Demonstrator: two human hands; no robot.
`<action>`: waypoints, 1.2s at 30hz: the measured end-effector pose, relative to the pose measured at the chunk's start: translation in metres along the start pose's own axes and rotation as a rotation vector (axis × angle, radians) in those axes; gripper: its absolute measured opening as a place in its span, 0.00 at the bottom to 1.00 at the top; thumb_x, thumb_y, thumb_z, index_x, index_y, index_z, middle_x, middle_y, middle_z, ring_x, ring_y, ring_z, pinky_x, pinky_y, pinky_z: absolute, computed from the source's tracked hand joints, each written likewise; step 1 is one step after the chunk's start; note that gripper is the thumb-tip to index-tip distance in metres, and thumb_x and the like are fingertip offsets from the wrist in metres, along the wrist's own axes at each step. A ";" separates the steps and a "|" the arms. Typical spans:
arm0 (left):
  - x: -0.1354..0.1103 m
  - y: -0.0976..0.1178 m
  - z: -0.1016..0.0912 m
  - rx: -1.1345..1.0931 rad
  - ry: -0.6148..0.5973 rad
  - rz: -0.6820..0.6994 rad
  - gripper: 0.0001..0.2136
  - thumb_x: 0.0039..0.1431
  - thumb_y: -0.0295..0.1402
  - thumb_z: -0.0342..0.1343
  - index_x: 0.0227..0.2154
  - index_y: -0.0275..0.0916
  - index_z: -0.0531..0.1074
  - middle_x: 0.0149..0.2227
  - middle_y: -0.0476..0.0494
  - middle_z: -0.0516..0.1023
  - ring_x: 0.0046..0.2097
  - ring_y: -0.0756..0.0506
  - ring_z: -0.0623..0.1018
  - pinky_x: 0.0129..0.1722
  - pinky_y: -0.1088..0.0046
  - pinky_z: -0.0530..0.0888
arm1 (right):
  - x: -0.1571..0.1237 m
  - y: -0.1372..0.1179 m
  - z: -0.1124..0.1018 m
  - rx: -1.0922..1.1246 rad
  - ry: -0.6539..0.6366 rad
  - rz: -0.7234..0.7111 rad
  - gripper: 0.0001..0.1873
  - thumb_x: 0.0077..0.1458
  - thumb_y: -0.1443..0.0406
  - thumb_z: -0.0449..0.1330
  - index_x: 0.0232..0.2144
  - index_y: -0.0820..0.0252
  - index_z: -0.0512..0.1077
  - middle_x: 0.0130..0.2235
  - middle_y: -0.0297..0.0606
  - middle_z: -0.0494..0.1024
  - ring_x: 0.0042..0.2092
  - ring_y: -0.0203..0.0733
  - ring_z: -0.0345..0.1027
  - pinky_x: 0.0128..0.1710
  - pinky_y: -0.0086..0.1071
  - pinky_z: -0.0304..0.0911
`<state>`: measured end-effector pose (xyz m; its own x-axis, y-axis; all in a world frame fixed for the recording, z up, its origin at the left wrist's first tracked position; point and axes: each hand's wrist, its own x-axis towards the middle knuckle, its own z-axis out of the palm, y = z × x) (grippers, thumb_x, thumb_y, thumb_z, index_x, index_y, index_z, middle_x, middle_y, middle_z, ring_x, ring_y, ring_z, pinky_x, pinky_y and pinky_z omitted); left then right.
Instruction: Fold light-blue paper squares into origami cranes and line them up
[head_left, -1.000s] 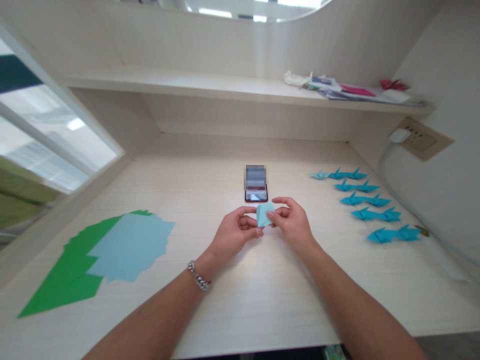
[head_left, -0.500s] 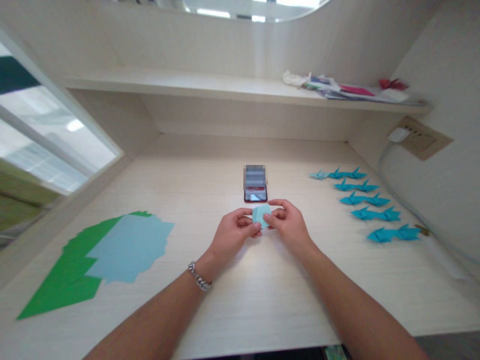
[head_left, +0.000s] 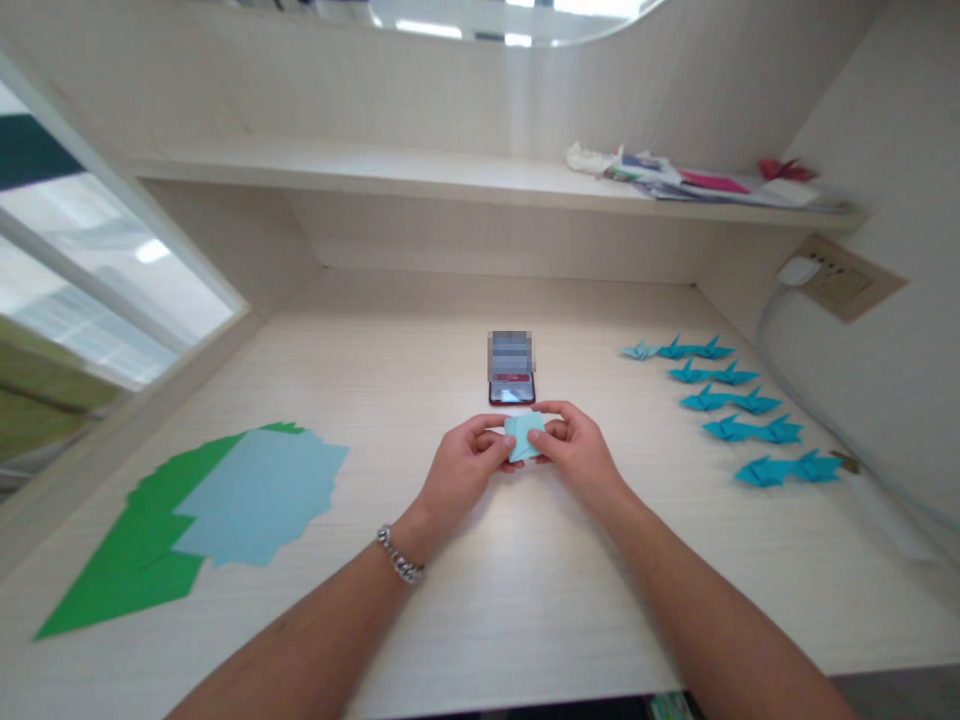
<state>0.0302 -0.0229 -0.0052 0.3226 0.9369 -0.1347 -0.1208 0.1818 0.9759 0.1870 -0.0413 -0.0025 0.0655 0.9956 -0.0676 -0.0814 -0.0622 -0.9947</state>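
Note:
A small square of folded light-blue paper (head_left: 523,434) is held between my two hands, above the middle of the desk. My left hand (head_left: 471,452) pinches its left side, thumb on top and fingers behind. On the right side, my right hand (head_left: 576,442) grips it with the thumb pressed on its face and the index finger along the top edge. Creases run across the paper near its left and lower edges. Just beyond the hands lies a phone (head_left: 512,388), its upper screen blurred out.
Light-blue sheets (head_left: 262,495) overlap green sheets (head_left: 150,540) on the left. Rows of folded blue paper cranes (head_left: 761,470) stand on the right. A cable (head_left: 780,370) runs from the wall socket (head_left: 851,280). Papers (head_left: 697,182) lie on the shelf (head_left: 360,172) above.
My left thumb has moved up onto the paper's face, and the paper now lies more squarely toward me. My right hand keeps its hold almost unmoved.

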 end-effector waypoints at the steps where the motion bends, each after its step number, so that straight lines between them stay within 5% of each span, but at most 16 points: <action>1: -0.001 0.001 0.001 0.014 -0.005 0.003 0.19 0.48 0.35 0.63 0.42 0.33 0.70 0.24 0.48 0.76 0.27 0.48 0.77 0.33 0.69 0.77 | 0.000 0.001 0.000 -0.012 0.001 -0.005 0.22 0.44 0.59 0.65 0.41 0.60 0.68 0.20 0.26 0.69 0.23 0.34 0.64 0.25 0.29 0.63; 11: -0.005 0.002 0.003 0.096 -0.033 0.071 0.17 0.50 0.33 0.61 0.43 0.34 0.70 0.24 0.49 0.75 0.29 0.49 0.76 0.34 0.70 0.76 | 0.002 0.001 -0.002 -0.015 -0.018 -0.034 0.17 0.44 0.61 0.65 0.38 0.60 0.71 0.21 0.27 0.68 0.21 0.32 0.59 0.22 0.27 0.54; 22: -0.007 0.003 0.001 0.250 0.033 0.230 0.14 0.54 0.34 0.57 0.44 0.37 0.71 0.36 0.42 0.79 0.35 0.47 0.78 0.37 0.71 0.73 | 0.003 0.003 -0.006 -0.054 -0.068 0.033 0.16 0.42 0.57 0.66 0.33 0.60 0.74 0.26 0.34 0.76 0.27 0.37 0.67 0.28 0.31 0.64; 26: -0.006 0.004 -0.001 0.268 0.038 0.263 0.15 0.52 0.35 0.60 0.43 0.37 0.72 0.36 0.43 0.78 0.36 0.47 0.77 0.37 0.71 0.73 | 0.003 0.001 -0.004 -0.063 0.018 -0.028 0.13 0.44 0.56 0.65 0.28 0.60 0.75 0.26 0.34 0.76 0.28 0.37 0.67 0.29 0.31 0.64; 30: -0.001 0.002 -0.006 0.331 0.049 0.208 0.10 0.49 0.37 0.62 0.32 0.35 0.76 0.31 0.43 0.78 0.31 0.48 0.75 0.31 0.73 0.71 | 0.002 -0.002 -0.004 -0.104 0.024 -0.088 0.11 0.47 0.57 0.64 0.29 0.59 0.76 0.28 0.36 0.77 0.31 0.39 0.69 0.33 0.33 0.65; 36: -0.004 0.007 -0.009 0.543 0.186 0.346 0.08 0.49 0.38 0.62 0.30 0.40 0.78 0.27 0.46 0.76 0.28 0.49 0.72 0.28 0.74 0.68 | -0.006 -0.008 -0.004 -0.445 0.042 -0.380 0.09 0.49 0.62 0.64 0.36 0.50 0.78 0.41 0.38 0.78 0.44 0.46 0.68 0.38 0.36 0.65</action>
<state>0.0195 -0.0223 0.0007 0.1774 0.9588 0.2218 0.3167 -0.2690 0.9096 0.1910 -0.0467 0.0052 0.0483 0.9507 0.3062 0.3807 0.2659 -0.8856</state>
